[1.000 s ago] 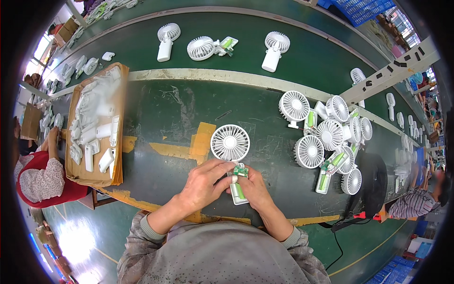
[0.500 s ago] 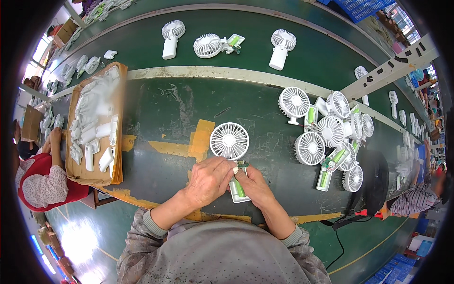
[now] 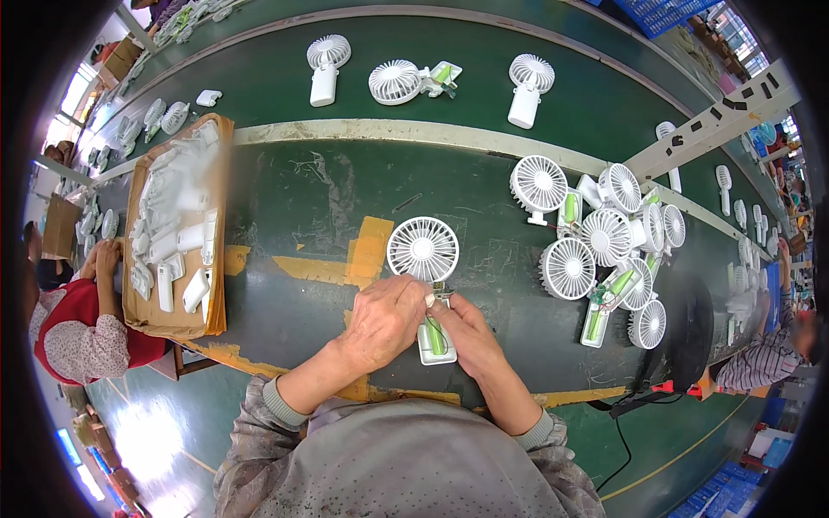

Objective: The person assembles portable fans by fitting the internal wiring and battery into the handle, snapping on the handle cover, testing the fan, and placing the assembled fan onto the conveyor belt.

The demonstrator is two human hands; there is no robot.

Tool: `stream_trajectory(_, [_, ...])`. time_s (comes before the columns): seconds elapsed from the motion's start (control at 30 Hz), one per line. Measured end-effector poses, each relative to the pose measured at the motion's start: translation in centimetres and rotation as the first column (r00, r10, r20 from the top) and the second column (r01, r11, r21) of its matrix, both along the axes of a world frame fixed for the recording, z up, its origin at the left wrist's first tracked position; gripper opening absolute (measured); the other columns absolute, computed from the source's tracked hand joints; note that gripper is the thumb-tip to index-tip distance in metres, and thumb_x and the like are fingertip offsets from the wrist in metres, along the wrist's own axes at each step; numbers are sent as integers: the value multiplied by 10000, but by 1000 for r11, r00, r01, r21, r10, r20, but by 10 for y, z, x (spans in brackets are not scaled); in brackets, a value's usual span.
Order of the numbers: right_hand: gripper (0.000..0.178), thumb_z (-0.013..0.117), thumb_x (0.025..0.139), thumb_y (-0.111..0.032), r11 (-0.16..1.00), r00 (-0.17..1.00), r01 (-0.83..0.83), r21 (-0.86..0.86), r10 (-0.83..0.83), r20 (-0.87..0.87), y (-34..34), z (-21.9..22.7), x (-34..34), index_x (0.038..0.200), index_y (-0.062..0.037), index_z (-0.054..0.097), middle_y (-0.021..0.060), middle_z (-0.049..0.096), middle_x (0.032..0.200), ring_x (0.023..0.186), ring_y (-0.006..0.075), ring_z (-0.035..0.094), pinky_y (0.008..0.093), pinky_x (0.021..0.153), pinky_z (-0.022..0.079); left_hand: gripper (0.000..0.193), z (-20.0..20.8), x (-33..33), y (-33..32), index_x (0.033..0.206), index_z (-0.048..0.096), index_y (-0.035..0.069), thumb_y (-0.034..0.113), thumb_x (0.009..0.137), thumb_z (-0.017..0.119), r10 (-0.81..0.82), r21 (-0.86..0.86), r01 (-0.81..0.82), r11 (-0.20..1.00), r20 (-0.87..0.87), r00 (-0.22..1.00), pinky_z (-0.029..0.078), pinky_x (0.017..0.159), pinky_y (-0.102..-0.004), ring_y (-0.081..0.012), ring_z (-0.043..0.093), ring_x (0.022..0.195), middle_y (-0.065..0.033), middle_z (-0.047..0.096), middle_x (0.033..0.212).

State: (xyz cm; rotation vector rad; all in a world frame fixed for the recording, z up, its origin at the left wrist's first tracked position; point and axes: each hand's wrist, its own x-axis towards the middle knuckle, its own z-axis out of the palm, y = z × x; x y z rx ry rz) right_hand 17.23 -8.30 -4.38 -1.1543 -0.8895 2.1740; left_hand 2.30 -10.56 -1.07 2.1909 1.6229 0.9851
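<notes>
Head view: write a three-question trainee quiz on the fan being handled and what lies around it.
1. True or false: both hands touch the open handle of the white fan lying flat on the green belt.
2. What lies in the cardboard tray to the person's left? A) white plastic parts B) green cells C) tools
3. On which side of the person is the heap of fans?

Key:
1. True: the left hand and right hand meet at the handle.
2. A
3. The right.
</notes>
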Motion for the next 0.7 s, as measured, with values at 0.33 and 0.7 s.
stream_trajectory(0.33, [361,368,966,-210,985,966,22,-170,-65,-252,6,2,9,1192,59,449,163,592,1065,915,227,628,312,793,520,111,-4,-10,-12,849,505,32,-16,780,578,24,-174,-8,985,88,996,459,563,-379,-304,579,655,-109,563,749])
stream_trajectory(0.7, [344,416,968,-248,982,986,83,-169,-105,-128,4,3,5,1123,44,510,131,612,1012,882,196,629,322,793,527,124,-8,-11,-11,852,509,38,-2,768,590,20,-216,-28,976,-38,999,461,563,-386,-303,583,661,-105,548,739])
